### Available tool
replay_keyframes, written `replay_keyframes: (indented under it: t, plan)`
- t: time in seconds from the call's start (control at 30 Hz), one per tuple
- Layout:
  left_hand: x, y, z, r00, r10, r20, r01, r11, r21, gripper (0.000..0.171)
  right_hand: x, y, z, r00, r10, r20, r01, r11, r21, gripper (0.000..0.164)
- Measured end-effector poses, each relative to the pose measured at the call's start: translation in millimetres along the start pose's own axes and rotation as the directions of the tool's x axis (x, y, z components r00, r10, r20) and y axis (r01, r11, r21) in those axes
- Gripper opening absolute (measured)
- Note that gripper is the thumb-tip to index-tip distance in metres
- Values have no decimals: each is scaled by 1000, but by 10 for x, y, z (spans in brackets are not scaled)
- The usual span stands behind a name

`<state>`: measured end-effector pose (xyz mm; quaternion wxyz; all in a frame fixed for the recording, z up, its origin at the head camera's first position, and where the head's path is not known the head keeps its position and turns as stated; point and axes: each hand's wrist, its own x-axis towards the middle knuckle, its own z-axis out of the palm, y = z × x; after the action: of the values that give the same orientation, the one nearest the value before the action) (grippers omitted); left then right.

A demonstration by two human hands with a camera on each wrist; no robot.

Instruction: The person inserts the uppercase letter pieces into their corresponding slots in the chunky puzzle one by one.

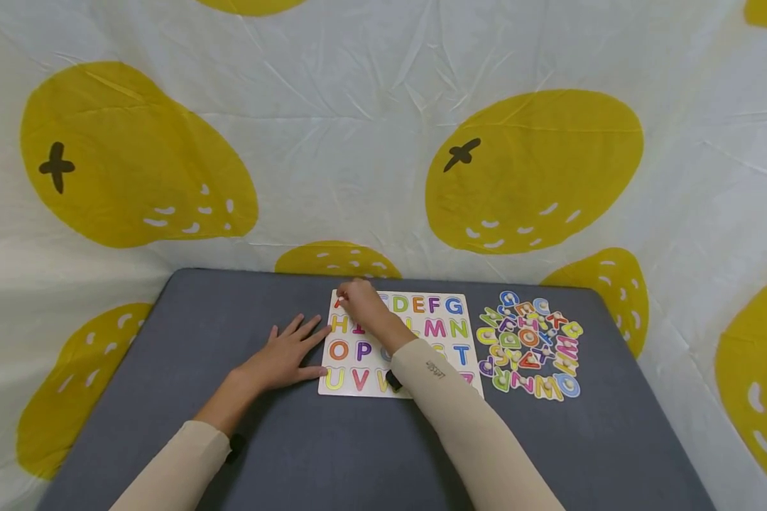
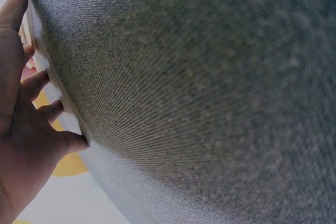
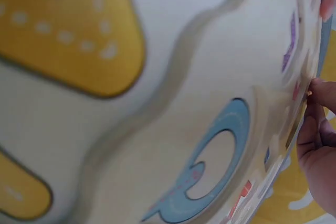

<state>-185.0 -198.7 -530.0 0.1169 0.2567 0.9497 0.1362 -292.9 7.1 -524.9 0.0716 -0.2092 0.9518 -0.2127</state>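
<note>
A white alphabet puzzle board (image 1: 351,364) with coloured letter shapes lies on the dark grey table (image 1: 281,454). My right hand (image 1: 366,305) reaches across it to the top left corner. There, thumb and fingertips pinch a red letter A puzzle piece (image 1: 338,302) at the A place, mostly covered by the fingers. In the right wrist view this hand (image 3: 320,145) appears at the far edge of the board. My left hand (image 1: 285,358) rests with spread fingers on the table, fingertips at the board's left edge. Its fingers also show in the left wrist view.
Right of the board lies a heap of loose letter pieces (image 1: 529,339) with small knobs, several of them overlapping. A pale cloth (image 1: 345,156) with large yellow fruit prints hangs behind the table's far edge. My right forearm covers part of the board's lower right.
</note>
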Motion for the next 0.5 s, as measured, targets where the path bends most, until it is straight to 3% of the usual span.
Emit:
replay_keyframes:
  t: [0.27, 0.5]
  plan:
    - [10, 12, -14, 1000, 3, 1, -3, 1000, 2, 87, -125, 127, -164, 998, -56, -35, 57, 997, 48, 23]
    - [10, 1, -9, 1000, 8, 0, -8, 1000, 2, 88, -324, 347, -441, 996, -57, -71, 67, 987, 147, 23]
